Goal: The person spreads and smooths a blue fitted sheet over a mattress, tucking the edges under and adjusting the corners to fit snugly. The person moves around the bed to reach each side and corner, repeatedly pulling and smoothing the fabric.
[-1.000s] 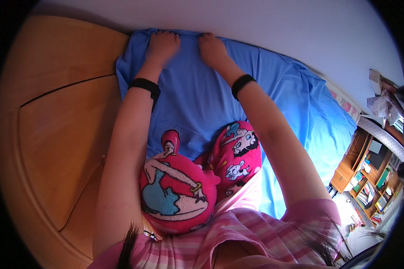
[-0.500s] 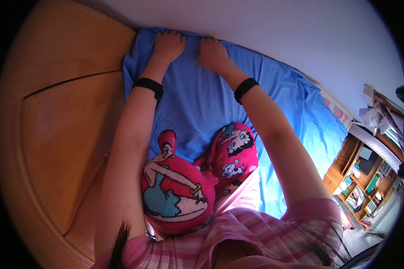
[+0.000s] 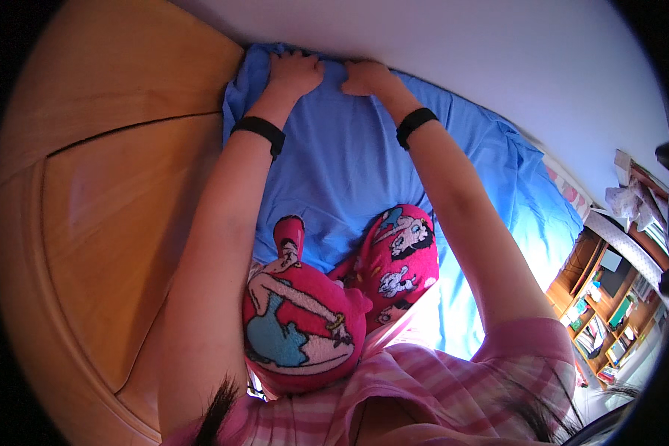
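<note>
Left hand, right hand, both touching blue sheet — grip's closure, hold unclear

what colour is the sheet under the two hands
The sheet is plain blue, looking paler toward the right; the head view shows it best.

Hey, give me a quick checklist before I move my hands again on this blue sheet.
1. Left hand at the sheet's far edge by the wall: ok.
2. Right hand near that edge too, apart from the left: ok.
3. Blue sheet lying smooth: not ok, folds show toward the right.
4. Far edge tucked under: cannot tell, it's out of sight.
5. Black wristbands on both wrists: ok.
6. Sheet flat under your pink trousers: cannot tell, they cover it.
</note>
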`<state>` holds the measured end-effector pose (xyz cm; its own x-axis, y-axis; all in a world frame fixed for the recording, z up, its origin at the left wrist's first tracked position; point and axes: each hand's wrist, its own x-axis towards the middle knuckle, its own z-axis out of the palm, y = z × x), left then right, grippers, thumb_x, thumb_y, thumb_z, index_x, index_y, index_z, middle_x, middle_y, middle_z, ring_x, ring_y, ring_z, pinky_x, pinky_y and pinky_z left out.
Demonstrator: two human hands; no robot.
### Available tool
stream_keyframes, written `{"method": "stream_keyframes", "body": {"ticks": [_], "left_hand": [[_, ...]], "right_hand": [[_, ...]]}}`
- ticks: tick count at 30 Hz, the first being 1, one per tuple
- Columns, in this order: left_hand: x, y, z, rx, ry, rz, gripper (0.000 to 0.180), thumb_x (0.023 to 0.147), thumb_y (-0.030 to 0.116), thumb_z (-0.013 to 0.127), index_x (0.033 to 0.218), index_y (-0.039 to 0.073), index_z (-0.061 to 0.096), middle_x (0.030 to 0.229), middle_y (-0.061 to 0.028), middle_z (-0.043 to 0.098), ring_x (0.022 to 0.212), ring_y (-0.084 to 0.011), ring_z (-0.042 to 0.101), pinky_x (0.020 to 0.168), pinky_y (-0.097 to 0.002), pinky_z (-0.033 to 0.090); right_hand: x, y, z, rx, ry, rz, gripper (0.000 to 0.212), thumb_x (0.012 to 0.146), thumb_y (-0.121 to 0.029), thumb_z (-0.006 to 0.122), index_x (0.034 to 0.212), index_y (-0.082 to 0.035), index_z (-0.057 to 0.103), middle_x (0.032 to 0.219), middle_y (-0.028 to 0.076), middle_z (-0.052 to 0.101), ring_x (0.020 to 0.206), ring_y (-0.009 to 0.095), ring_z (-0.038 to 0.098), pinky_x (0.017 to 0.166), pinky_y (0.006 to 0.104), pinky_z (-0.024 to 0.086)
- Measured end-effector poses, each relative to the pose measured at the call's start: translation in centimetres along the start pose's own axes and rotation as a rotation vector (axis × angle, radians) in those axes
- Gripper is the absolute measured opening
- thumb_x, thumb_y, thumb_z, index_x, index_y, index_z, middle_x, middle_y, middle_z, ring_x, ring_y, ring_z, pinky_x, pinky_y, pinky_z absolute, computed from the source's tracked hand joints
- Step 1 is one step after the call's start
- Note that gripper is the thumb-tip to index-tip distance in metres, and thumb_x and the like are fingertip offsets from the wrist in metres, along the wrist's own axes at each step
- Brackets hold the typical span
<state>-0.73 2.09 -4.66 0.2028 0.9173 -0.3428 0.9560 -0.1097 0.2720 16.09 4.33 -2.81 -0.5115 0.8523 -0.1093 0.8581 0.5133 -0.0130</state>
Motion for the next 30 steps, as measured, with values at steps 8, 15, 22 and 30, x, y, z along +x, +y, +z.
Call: {"method": "stream_keyframes", "body": {"ticks": [8, 15, 22, 30], "left_hand": [[1.9, -1.3, -1.6, -0.076, -0.106, -0.108, 0.055, 0.089, 0.04, 0.029, 0.13, 0.013, 0.051, 0.136, -0.0138, 0.048, 0.125, -0.0322, 0.043, 0.105, -0.0566, 0.02], [2.5, -3.4, -3.0, -0.207, -0.267, -0.098, 0.055, 0.088, 0.035, 0.029, 0.132, 0.009, 0.048, 0.138, -0.0141, 0.045, 0.127, -0.0329, 0.04, 0.107, -0.0528, 0.021], [2.0, -3.2, -1.9, -0.124, -0.169, -0.143, 0.054, 0.091, 0.039, 0.029, 0.128, 0.008, 0.052, 0.136, -0.0162, 0.046, 0.121, -0.0363, 0.046, 0.103, -0.047, 0.033], [3.5, -5.1, -0.9, -0.106, 0.05, -0.208, 0.057, 0.092, 0.043, 0.03, 0.137, 0.01, 0.04, 0.142, -0.0141, 0.039, 0.129, -0.0343, 0.038, 0.108, -0.0434, 0.028]], "right_hand": [[1.3, -0.1, -1.9, 0.142, -0.451, 0.202, 0.049, 0.059, -0.021, 0.053, 0.102, -0.001, 0.067, 0.104, 0.025, 0.062, 0.102, 0.033, 0.058, 0.09, 0.0354, 0.043], [1.6, -2.6, -1.1, 0.337, -0.379, 0.085, 0.061, 0.079, -0.04, 0.055, 0.129, -0.005, 0.051, 0.135, 0.02, 0.046, 0.125, 0.035, 0.043, 0.105, 0.0406, 0.033], [3.6, -2.8, 0.5, 0.365, -0.421, 0.079, 0.068, 0.088, -0.058, 0.032, 0.131, -0.008, 0.05, 0.134, 0.018, 0.047, 0.126, 0.035, 0.041, 0.107, 0.04, 0.028], [4.3, -2.9, -0.1, 0.302, -0.332, 0.009, 0.066, 0.089, -0.058, 0.03, 0.124, -0.009, 0.057, 0.133, 0.018, 0.048, 0.125, 0.035, 0.041, 0.107, 0.0425, 0.028]]}}
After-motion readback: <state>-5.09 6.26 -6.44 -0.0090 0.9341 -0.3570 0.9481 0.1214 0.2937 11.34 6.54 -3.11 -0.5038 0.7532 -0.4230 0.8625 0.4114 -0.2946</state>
